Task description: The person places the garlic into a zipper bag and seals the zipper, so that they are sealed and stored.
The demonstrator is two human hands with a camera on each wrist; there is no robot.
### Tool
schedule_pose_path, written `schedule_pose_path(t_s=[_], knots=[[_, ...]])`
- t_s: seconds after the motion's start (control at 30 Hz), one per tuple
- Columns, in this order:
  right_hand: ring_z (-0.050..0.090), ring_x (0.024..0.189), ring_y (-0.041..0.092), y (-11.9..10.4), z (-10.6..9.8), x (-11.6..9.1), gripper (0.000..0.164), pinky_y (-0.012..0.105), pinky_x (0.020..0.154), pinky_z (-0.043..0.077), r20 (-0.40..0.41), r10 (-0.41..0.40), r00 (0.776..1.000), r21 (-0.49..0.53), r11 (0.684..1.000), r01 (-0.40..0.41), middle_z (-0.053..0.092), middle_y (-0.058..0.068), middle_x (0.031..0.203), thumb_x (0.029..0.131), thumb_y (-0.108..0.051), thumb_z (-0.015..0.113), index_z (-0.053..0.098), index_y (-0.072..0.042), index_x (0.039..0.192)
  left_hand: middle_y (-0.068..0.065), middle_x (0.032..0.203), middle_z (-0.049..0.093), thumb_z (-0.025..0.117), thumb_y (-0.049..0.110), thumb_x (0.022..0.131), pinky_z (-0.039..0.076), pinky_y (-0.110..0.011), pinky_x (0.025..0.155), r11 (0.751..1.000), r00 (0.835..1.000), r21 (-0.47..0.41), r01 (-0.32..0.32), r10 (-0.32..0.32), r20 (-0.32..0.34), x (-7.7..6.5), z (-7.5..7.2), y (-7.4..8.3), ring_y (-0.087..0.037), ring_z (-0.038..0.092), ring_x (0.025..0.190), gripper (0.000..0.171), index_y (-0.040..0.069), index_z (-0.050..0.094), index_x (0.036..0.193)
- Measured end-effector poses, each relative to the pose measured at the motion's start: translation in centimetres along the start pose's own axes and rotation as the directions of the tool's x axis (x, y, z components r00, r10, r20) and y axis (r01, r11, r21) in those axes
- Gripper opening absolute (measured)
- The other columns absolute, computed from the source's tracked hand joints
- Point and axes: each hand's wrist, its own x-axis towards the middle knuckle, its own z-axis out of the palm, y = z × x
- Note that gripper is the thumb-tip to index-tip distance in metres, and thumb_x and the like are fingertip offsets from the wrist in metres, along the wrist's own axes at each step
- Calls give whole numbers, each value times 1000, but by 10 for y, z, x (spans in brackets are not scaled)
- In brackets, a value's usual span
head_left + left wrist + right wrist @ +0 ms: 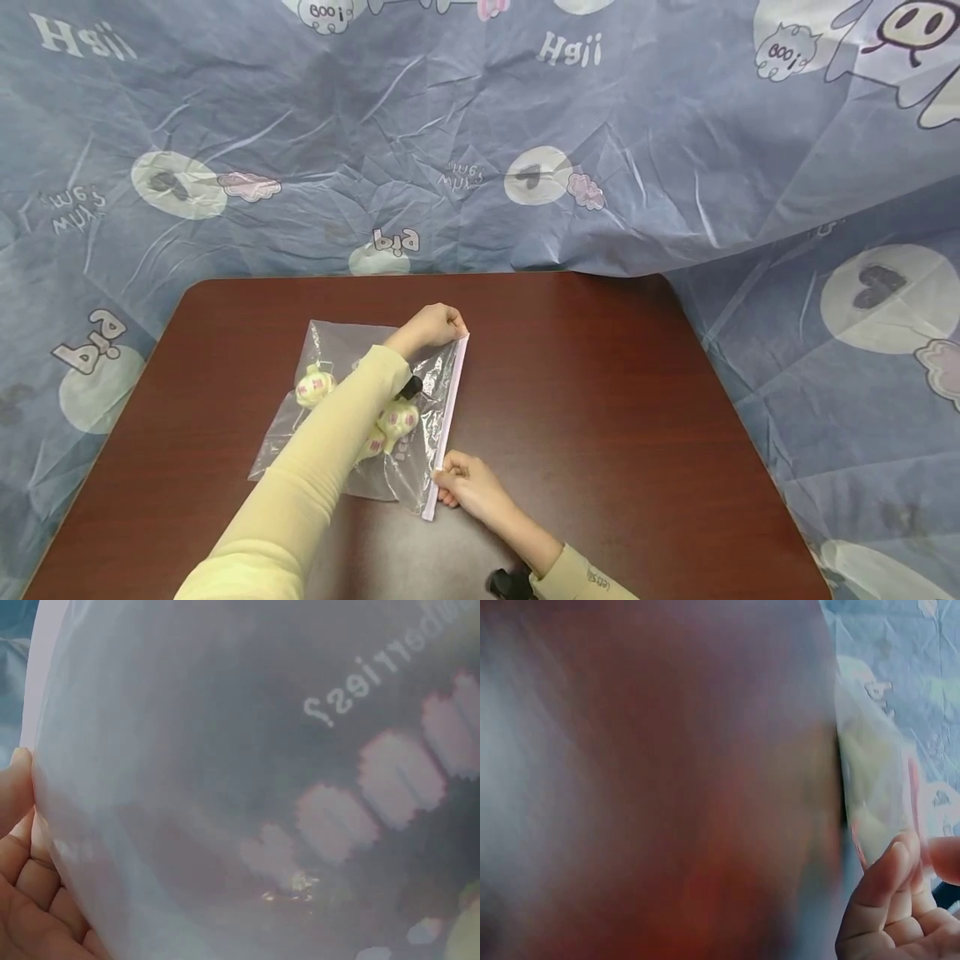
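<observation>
A clear zip bag [352, 337] lies on the table with its pale pink zip strip [451, 400] on the right side. Inside it are several round, pale yellow bundles [315, 387] with pink marks; their kind is unclear. My left hand [431, 325] reaches across the bag and pinches the strip's far end. At the near end, my right hand [468, 486] pinches the strip between thumb and fingers. Mirrored printing shows through the bag film [187, 750] in the left wrist view. The left forearm hides part of the bag's middle.
The brown wooden table [585, 392] extends around the bag. A blue patterned cloth [465, 125] hangs behind it and along the sides. A black wrist device [512, 582] sits at the right sleeve, and a black object [411, 387] shows by the left cuff.
</observation>
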Motion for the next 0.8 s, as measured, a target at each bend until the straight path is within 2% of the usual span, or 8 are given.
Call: schedule_pose_path(t_s=[0.13,0.3,0.47,0.53,0.6,0.67,0.8], knots=[[54,54,7,7,10,-16,20,15,50,50,37,14,999,-30,999,-13,64,8,64,89,-11,64,56,0,75,-4,94,70,60,19,96,50,-31,87,1000,1000,1,21,-21,-7,2,4,-1,-18,59,89,15,10,71,95],[54,52,5,8,14,-27,21,14,49,49,53,23,998,-65,998,-19,64,5,62,88,-12,65,55,-4,73,-3,89,69,60,19,95,48,-27,80,1000,1000,1,4,-4,-29,3,9,0,-16,57,85,15,9,71,94],[55,53,7,4,6,-25,22,20,50,54,126,45,991,-62,997,-37,65,6,64,90,-13,65,55,-4,72,-3,90,68,60,20,97,48,-27,80,1000,1000,-17,-1,1,-16,1,9,2,-15,57,85,15,9,70,95],[57,54,8,3,0,-21,22,23,52,57,167,58,984,-40,998,-52,66,7,66,91,-14,66,56,-3,75,-3,92,69,60,21,97,49,-29,83,1000,1000,-24,3,-3,-12,0,8,3,-15,58,86,15,9,70,96],[58,56,9,1,-7,-16,21,27,55,59,175,64,982,-27,998,-60,67,9,69,92,-15,66,58,-1,80,-3,93,69,60,21,97,50,-30,86,1000,1000,-29,4,-4,-9,0,7,4,-15,59,88,16,9,70,97],[59,58,9,-1,-13,-8,21,30,58,60,140,58,988,-25,998,-55,67,9,71,92,-17,68,59,1,86,-3,94,69,60,21,97,50,-31,88,999,1000,-38,7,-7,-5,0,6,4,-15,59,89,16,9,70,98],[63,62,11,-5,-21,10,25,32,62,61,-25,17,1000,-24,1000,-18,68,13,76,92,-17,68,59,6,95,-4,96,69,60,21,97,50,-29,86,999,1000,-43,8,-8,4,-1,5,4,-15,59,90,17,9,70,99]])
